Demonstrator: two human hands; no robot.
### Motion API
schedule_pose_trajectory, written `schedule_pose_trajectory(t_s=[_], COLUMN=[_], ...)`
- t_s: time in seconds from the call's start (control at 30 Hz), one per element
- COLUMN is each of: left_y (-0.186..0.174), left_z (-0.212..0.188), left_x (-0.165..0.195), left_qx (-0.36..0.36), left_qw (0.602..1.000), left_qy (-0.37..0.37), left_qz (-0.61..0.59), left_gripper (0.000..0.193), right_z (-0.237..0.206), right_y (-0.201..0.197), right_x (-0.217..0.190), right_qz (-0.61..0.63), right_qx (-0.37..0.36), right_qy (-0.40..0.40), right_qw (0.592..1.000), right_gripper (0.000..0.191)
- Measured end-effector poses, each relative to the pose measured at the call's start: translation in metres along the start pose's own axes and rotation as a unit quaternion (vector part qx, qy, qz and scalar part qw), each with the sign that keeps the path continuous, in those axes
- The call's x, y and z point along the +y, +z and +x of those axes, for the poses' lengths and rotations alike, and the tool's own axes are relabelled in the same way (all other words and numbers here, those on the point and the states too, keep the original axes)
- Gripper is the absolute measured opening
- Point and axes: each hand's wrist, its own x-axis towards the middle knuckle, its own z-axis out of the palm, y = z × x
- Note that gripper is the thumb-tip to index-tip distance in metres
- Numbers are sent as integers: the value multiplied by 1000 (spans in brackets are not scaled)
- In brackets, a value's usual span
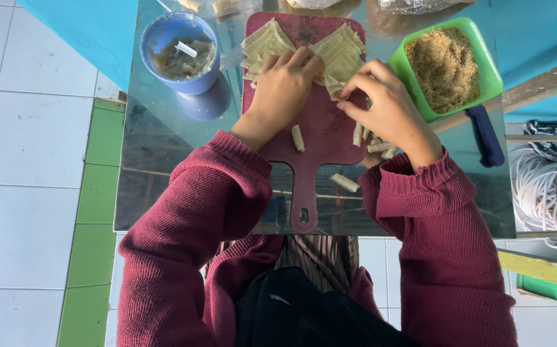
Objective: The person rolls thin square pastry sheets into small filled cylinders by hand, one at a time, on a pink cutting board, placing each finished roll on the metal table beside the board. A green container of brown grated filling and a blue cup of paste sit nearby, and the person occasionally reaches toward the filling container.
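Note:
A dark red cutting board point(320, 132) with a handle lies on a shiny metal table point(163, 167). Two fanned stacks of pale dough wrappers point(339, 51) rest on its far end. My left hand point(285, 87) lies over the gap between the stacks, fingers curled down on a wrapper. My right hand point(384, 103) pinches at a wrapper edge beside the right stack. Small rolled pieces point(297, 137) lie on the board, several more under my right wrist, and one point(344, 182) on the table by the handle.
A blue bowl point(181, 51) of pale filling with a white spoon stands at the far left. A green tub point(448, 64) of brown crumbs sits at the right, a dark blue handle point(487, 136) beside it. White coiled cord point(541, 186) lies off the table's right edge. Tiled floor at left.

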Motion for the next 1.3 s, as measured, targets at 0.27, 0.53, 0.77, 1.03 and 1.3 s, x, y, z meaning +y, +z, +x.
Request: schedule_pose_trajectory(t_s=[0.27, 0.53, 0.77, 1.03, 1.3], left_y=[-11, -7, -6, -14, -12], left_z=[4, 5, 3, 5, 9], left_x=[5, -2, -1, 2, -2], left_qx=[7, -20, -44, -43, -28], left_qw=[996, 991, 988, 984, 982], left_qy=[77, 123, 132, 158, 179], left_qz=[-38, -40, -70, -69, -49], left_gripper=[19, 13, 25, 21, 26], right_z=[1, 3, 2, 5, 3], right_y=[-5, -2, 1, 11, 8], right_x=[-5, -2, 4, 12, 11], right_qz=[38, 81, 82, 86, 32], right_qx=[-5, 13, 12, 42, 36], right_qy=[0, 21, 13, 8, 0], right_qw=[999, 996, 996, 995, 999], right_gripper=[15, 17, 19, 19, 13])
